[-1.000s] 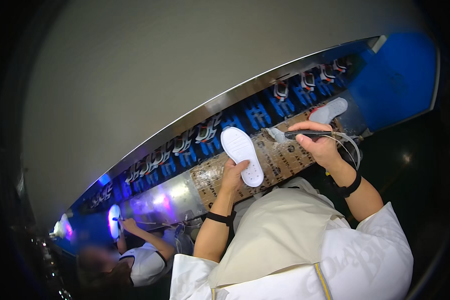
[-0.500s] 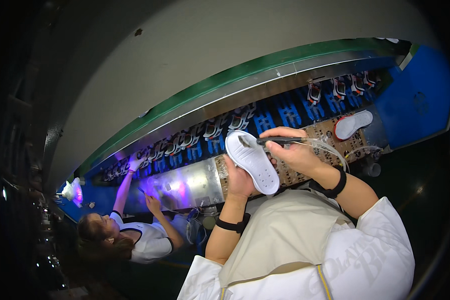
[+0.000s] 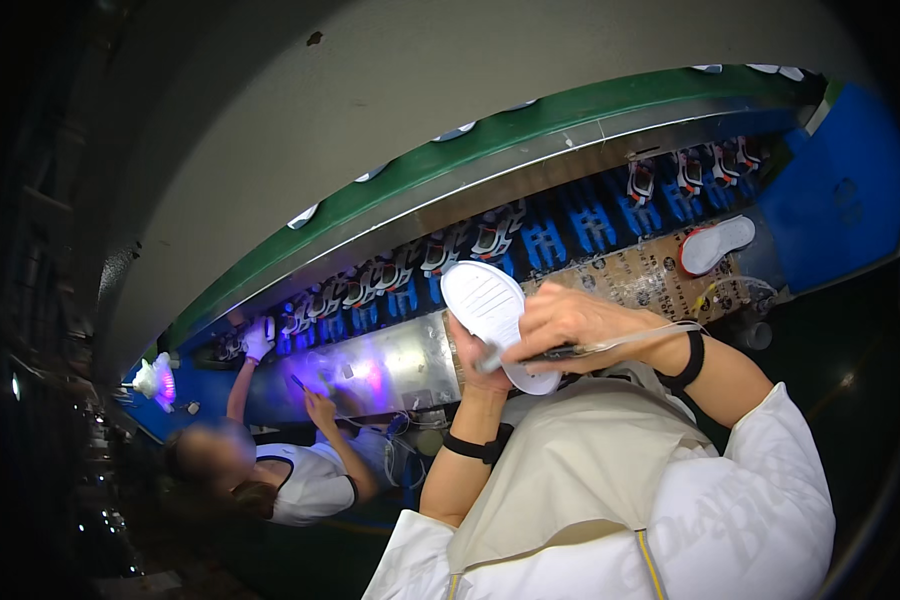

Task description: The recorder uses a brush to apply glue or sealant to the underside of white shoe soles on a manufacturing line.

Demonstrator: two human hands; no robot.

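Observation:
My left hand [image 3: 481, 365] is closed round the edge of a white shoe sole [image 3: 482, 298], held tilted with its grooved face up. My right hand [image 3: 582, 322] grips the dark handle of a brush [image 3: 558, 353] trailing thin clear tubing [image 3: 638, 338]. The brush's pale tip is at the sole's left edge, close to my left fingers; whether it touches cannot be made out. The sole's lower part is partly covered by my right hand. To the right, a white sole with a red edge [image 3: 718, 243] lies on the cardboard-covered bench [image 3: 630, 281].
Beyond the bench runs a row of blue racks [image 3: 592, 226], several bearing shoe uppers [image 3: 497, 229]. A green ledge [image 3: 510, 122] above carries white pieces [image 3: 456, 132]. At left, a co-worker's gloved hand [image 3: 258, 340] reaches toward the rack under violet light near a white lamp-like fixture [image 3: 154, 382].
My right hand has brought the brush from the sole's upper end down to its left edge. The co-worker's gloved hand has shifted lower left. White pieces now show along the green ledge.

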